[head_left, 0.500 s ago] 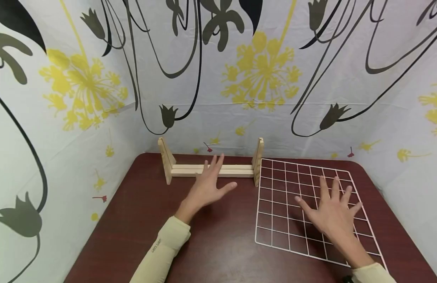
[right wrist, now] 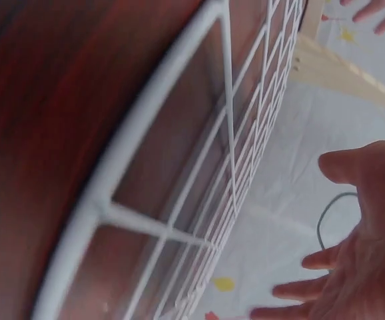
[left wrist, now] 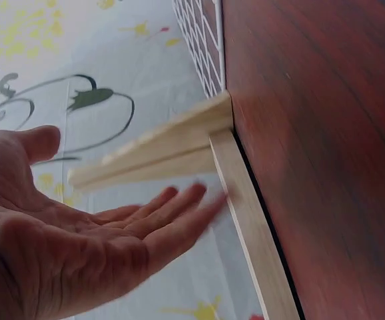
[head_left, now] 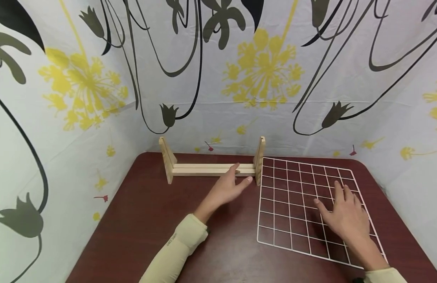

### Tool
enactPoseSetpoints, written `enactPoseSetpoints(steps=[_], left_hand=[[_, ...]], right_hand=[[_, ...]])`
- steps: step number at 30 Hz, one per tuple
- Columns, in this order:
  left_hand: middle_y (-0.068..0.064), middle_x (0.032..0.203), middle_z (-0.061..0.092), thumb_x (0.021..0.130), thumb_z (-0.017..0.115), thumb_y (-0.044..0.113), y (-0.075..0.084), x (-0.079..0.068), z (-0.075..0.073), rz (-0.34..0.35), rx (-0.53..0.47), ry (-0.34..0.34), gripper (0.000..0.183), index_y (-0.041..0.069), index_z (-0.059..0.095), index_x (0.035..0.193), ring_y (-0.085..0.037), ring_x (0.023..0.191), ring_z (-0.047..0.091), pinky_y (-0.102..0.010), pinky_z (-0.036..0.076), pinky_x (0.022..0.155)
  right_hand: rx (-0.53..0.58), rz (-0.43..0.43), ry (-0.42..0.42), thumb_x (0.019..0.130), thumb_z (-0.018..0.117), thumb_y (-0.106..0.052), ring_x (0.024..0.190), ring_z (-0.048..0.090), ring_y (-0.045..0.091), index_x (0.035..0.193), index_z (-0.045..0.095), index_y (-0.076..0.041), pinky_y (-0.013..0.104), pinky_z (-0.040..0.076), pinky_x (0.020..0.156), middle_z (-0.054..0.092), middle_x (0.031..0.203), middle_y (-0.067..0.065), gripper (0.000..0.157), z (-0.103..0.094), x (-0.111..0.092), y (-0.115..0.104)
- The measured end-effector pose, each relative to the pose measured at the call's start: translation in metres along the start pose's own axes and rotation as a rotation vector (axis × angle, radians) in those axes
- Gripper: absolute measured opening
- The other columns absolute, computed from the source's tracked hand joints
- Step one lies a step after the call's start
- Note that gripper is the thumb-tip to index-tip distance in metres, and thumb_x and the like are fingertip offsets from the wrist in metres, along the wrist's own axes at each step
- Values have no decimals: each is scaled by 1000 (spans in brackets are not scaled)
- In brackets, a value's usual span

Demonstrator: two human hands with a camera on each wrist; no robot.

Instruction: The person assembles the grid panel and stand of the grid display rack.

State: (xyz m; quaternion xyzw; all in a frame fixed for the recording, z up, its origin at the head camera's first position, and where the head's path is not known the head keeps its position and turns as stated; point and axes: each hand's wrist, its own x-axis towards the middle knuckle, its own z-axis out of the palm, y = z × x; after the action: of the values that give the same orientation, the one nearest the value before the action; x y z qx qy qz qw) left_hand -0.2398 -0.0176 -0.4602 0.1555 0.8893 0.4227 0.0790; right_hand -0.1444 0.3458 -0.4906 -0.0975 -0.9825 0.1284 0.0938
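A pale wooden stand (head_left: 201, 171) with two upright end pieces sits at the back of the table. Just in front of its right end is my left hand (head_left: 226, 190), thumb spread and fingers loosely extended. In the left wrist view that hand (left wrist: 106, 247) is empty, its palm toward the stand's end piece (left wrist: 166, 140). To the right lies a white wire grid panel (head_left: 289, 214), flat on the table. Over the panel's right side hovers my right hand (head_left: 349, 220), fingers loosely straight and holding nothing; the right wrist view shows this hand (right wrist: 366, 247) apart from the wires.
The dark red wooden table (head_left: 133, 220) has rounded back corners. Behind and beside it hangs a white cloth (head_left: 211, 102) printed with flowers. The panel's left back corner lies close against the stand's right end piece (head_left: 259, 161).
My left hand has moved right along the stand toward its right end. My right hand has shifted slightly right, its fingers closer together. The stand and panel stay in place.
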Motion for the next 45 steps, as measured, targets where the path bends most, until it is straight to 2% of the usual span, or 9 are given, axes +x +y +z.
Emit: enactPoseSetpoints(steps=[4,9,13,16,20,26,33,41,45], left_hand=[[-9,142,68,101,53,69,13,5,13,-32,86,-7,76,9,52,148,-26,123,70,-45,56,101],[-4,115,76,99,52,72,25,11,25,-52,118,-49,68,10,65,125,-20,102,72,-36,57,87],[-3,86,71,99,56,70,26,20,31,-98,42,-115,59,12,67,95,-19,66,75,-34,61,66],[-5,79,66,98,56,72,27,25,35,-165,38,-171,60,14,61,81,-28,51,73,-42,63,56],[-5,79,67,98,54,74,28,31,42,-195,142,-199,64,14,62,77,-26,47,71,-40,61,55],[-6,84,71,100,51,72,27,35,54,-169,316,-179,62,16,65,78,-21,45,69,-33,56,51],[-4,78,69,101,58,63,23,40,62,-141,414,-175,54,18,58,70,-16,41,65,-31,51,49],[-2,72,68,101,66,49,20,51,70,-129,504,-240,44,18,59,71,-16,37,62,-31,51,46],[-2,82,75,98,69,36,22,55,74,-124,597,-245,31,18,64,73,-16,49,68,-33,53,51]], right_hand=[[-14,25,-21,100,58,-65,127,42,68,166,16,-1,79,44,81,35,152,43,101,-5,5,7],[-9,60,-62,100,55,-68,120,47,69,167,11,-1,77,46,71,34,151,44,104,-8,9,12],[-2,82,-89,100,52,-71,118,48,69,168,4,-3,76,47,69,30,152,44,107,-9,10,16],[-3,117,-130,100,48,-74,118,46,70,168,-1,-3,75,46,69,27,154,44,110,-14,14,23],[-18,162,-213,99,43,-79,114,47,72,165,-8,2,74,46,70,22,154,46,117,-19,18,32],[-51,216,-257,99,44,-78,107,52,70,156,13,13,70,47,66,28,138,50,112,-23,21,41],[-76,266,-337,100,41,-76,99,57,71,144,21,21,69,48,67,29,130,49,109,-24,24,54],[-144,335,-458,108,34,-58,114,53,71,136,31,29,72,51,82,36,132,53,91,-17,30,70],[-146,333,-469,107,39,-52,114,52,72,134,33,32,74,52,84,37,131,56,88,-13,31,78]])
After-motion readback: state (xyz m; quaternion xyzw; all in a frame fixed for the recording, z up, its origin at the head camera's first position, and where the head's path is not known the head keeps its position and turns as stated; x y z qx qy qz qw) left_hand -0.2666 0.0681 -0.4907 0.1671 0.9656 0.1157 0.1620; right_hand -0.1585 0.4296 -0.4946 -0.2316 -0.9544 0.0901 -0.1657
